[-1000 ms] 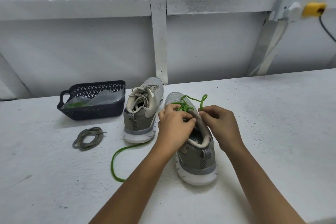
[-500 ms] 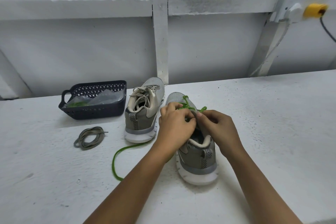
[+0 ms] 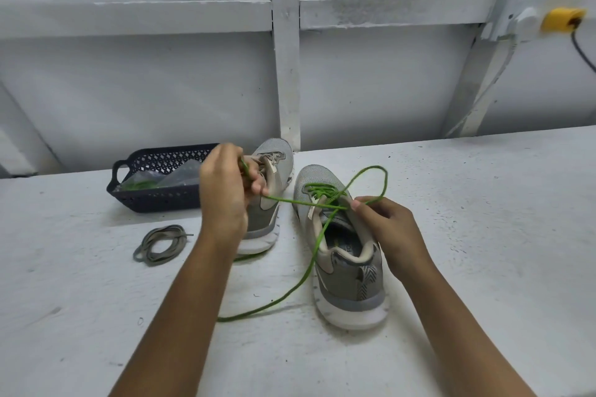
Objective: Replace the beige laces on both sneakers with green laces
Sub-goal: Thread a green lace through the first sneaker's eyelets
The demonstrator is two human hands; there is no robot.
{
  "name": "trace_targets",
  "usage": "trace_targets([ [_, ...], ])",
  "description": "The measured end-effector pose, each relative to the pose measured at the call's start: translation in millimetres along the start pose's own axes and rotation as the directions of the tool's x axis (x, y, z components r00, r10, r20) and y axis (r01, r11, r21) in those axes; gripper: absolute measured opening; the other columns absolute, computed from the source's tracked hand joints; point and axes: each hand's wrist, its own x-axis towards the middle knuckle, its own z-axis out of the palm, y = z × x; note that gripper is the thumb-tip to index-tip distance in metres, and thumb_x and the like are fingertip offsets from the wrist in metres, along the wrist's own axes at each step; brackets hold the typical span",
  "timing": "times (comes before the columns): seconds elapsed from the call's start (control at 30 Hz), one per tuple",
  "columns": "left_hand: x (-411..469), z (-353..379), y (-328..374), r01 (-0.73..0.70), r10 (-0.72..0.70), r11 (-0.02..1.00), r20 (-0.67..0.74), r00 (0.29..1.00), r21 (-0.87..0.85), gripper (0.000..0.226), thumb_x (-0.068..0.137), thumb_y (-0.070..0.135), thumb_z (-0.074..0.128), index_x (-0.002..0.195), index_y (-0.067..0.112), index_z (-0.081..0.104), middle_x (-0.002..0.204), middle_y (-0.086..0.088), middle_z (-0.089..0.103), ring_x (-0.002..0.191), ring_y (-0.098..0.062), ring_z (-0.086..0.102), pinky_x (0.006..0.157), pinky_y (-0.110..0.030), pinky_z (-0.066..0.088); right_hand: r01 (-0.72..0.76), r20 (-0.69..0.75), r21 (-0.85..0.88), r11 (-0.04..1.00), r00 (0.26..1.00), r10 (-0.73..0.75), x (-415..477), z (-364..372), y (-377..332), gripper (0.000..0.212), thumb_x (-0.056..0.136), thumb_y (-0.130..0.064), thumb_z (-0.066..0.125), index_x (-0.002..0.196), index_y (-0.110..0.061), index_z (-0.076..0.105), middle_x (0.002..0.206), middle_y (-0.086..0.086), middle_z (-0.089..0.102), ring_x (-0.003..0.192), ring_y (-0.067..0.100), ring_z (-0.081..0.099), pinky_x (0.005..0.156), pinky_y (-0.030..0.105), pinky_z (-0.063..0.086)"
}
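At the far left of the tabletop [image 3: 483, 235] sits a dark basket [image 3: 154, 200], with a coiled greyish lace [image 3: 161, 245] loose in front of it. My left grip [image 3: 225, 193] pinches one strand of the green lace [image 3: 319, 192], held up before the beige-laced sneaker [image 3: 274, 164]. The strand runs taut to the green-laced sneaker [image 3: 348, 274]. My right grip [image 3: 390, 229] pinches the other strand beside the tongue, and a loop arcs above it.

1. Evenly and softly lit from above; fairly bright, without glare.
2. Throws only faint, diffuse shadows close beside the right sneaker [image 3: 348, 267] onto the white table [image 3: 483, 235].
3. Bends the wall beam [image 3: 129, 14] near the borders.
4. Blurs the left hand [image 3: 222, 193] slightly; keeps the rest reasonably sharp.
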Motion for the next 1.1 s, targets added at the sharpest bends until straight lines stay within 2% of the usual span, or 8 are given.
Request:
trace_targets([
  [0.1,-0.3,0.1,2.9,-0.159,0.102,0.820,0.133,0.986,0.550,0.015,0.096,0.021,0.046,0.084,0.014,0.050,0.058,0.006,0.055,0.044,-0.014,0.048,0.046,-0.026,0.043,-0.001,-0.002,0.012,1.000,1.000,0.001,-0.6,0.3,1.0,0.012,0.081,-0.020,0.071,0.086,-0.009,0.071,0.076,-0.004,0.071,0.065,-0.003,0.065,0.058,0.010,0.049],
  [0.17,-6.1,2.5,-3.7,-0.436,0.233,0.396,0.371,0.899,0.808,0.010,0.094,0.029,0.051,0.093,0.021,0.057,0.084,0.003,0.062,0.073,-0.017,0.058,0.069,-0.031,0.047,0.005,0.000,0.024,1.000,1.000,-0.005,-1.7,0.5,0.8,0.013,0.080,-0.022,0.072,0.084,-0.010,0.071,0.073,-0.006,0.071,0.066,-0.002,0.066,0.058,0.011,0.049],
  [0.4,-29.5,33.2,-44.2,-0.708,-0.134,-0.193,0.697,0.705,0.679,0.032,0.093,0.039,0.049,0.111,0.017,0.063,0.119,-0.003,0.047,0.116,-0.024,0.039,0.096,-0.039,0.035,0.005,0.020,0.025,1.000,1.000,-0.005,-1.7,-1.9,1.5,0.014,0.082,-0.021,0.071,0.088,-0.008,0.072,0.081,0.003,0.073,0.075,0.009,0.069,0.068,0.021,0.055],
  [0.53,-28.1,31.6,-49.2,-0.709,-0.101,-0.119,0.702,0.705,0.695,0.024,0.095,0.031,0.047,0.108,0.017,0.062,0.116,-0.001,0.047,0.114,-0.021,0.038,0.094,-0.036,0.035,0.008,0.018,0.029,1.000,1.000,-0.009,-1.3,-2.2,2.5,0.015,0.080,-0.022,0.072,0.087,-0.008,0.072,0.080,0.002,0.073,0.075,0.007,0.069,0.068,0.020,0.055],
  [0.7,-19.5,18.3,-12.8,-0.354,-0.186,0.729,0.667,0.722,0.586,0.019,0.076,0.015,0.060,0.062,0.028,0.060,0.086,0.006,0.057,0.086,-0.008,0.053,0.080,-0.024,0.041,0.001,0.005,0.028,1.000,1.000,-0.001,1.0,-2.2,4.2,0.016,0.080,-0.023,0.072,0.088,-0.009,0.072,0.080,0.001,0.073,0.074,0.006,0.067,0.065,0.018,0.052],
  [0.8,-11.9,-1.9,13.4,-0.155,-0.197,0.917,0.757,0.622,0.366,0.012,0.063,0.019,0.056,0.053,0.024,0.060,0.073,0.008,0.059,0.082,-0.016,0.052,0.077,-0.025,0.043,0.015,0.002,0.025,1.000,1.000,-0.016,0.8,-1.3,5.2,0.012,0.079,-0.023,0.073,0.083,-0.012,0.072,0.074,-0.003,0.072,0.068,0.002,0.065,0.060,0.014,0.051],
  [0.93,-4.0,-10.4,21.0,-0.240,-0.217,0.846,0.718,0.662,0.477,0.024,0.081,0.038,0.057,0.060,0.025,0.062,0.071,0.007,0.059,0.073,-0.011,0.054,0.073,-0.025,0.043,0.027,-0.007,0.025,0.999,1.000,-0.026,1.8,-1.1,7.4,0.010,0.081,-0.021,0.072,0.083,-0.011,0.072,0.075,-0.004,0.072,0.068,0.001,0.065,0.060,0.013,0.050],
  [1.1,-16.2,18.9,-14.6,-0.592,-0.171,0.246,0.635,0.753,0.768,0.017,0.091,0.041,0.054,0.095,0.026,0.063,0.107,0.004,0.053,0.108,-0.012,0.047,0.092,-0.029,0.035,0.030,0.013,0.053,0.998,0.999,-0.031,0.1,-0.9,6.4,0.010,0.080,-0.022,0.073,0.082,-0.013,0.072,0.072,-0.004,0.072,0.067,0.002,0.066,0.058,0.013,0.050],
])
